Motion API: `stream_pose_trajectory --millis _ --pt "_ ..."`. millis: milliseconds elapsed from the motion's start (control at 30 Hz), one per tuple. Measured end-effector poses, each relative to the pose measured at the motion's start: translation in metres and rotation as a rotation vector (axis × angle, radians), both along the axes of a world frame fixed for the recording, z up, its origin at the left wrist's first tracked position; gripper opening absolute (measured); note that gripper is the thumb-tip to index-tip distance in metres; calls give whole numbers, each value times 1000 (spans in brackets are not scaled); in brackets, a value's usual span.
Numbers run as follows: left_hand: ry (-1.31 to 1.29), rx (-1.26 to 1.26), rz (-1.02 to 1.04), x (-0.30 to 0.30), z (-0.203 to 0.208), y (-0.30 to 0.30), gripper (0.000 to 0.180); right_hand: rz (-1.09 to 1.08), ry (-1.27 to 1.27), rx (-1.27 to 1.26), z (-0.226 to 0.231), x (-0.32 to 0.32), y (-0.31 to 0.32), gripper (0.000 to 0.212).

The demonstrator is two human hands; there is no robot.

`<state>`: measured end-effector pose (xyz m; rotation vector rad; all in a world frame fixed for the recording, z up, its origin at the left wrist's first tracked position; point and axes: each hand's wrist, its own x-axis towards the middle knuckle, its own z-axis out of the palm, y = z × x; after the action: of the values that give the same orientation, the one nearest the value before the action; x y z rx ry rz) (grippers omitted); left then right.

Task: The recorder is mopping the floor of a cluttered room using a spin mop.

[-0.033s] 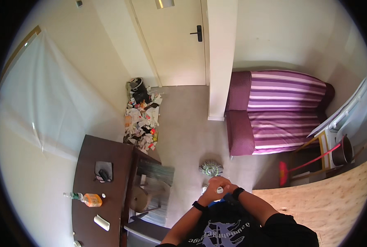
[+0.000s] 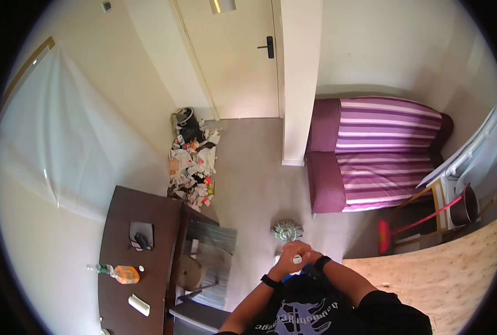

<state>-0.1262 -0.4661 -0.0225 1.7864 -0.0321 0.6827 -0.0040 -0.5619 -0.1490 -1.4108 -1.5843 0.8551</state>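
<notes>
My left hand (image 2: pixel 287 259) and my right hand (image 2: pixel 313 257) are closed together in front of my chest. Between them shows the round white end of a pole (image 2: pixel 297 259), seen almost straight from above. Just past my fingers, on the floor, spreads a round green-and-white stranded mop head (image 2: pixel 287 229), which appears to belong to that pole. The shaft itself is hidden by my hands. Something blue (image 2: pixel 291 275) shows under my wrists; its kind is unclear. Each wrist wears a black band.
Litter (image 2: pixel 193 167) lies heaped by a black bin (image 2: pixel 188 124) along the left wall. A dark table (image 2: pixel 148 209) bears a bottle of orange liquid (image 2: pixel 126 274). A striped purple sofa (image 2: pixel 390 125), a red broom (image 2: pixel 383 234) and a wooden board (image 2: pixel 427 268) are on the right.
The room sits slightly lower in the view. My hands stay closed together on the pole, with hardly any movement.
</notes>
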Motion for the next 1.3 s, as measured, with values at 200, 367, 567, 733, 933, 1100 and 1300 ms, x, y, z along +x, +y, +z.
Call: stream_pose_trajectory --millis 200,367,567,733,933,1100,1300 --pt "124 -33 -9 8 24 41 14 -10 1 96 -1 17 43 27" --pt "147 122 -88 49 48 77 17 -111 56 -56 20 70 123 21" --pt "232 171 50 117 64 153 15 -221 59 75 44 141 210 23" --pt "217 113 120 182 41 210 12 -359 -77 5 2 204 242 18" --pt "420 -119 -102 245 56 257 31 -391 -41 -21 -6 246 269 17" --pt "360 -85 -278 285 87 306 34 -518 -184 -35 -12 277 296 35" --pt "354 -2 -460 309 43 371 36 -762 -160 44 -12 295 345 21"
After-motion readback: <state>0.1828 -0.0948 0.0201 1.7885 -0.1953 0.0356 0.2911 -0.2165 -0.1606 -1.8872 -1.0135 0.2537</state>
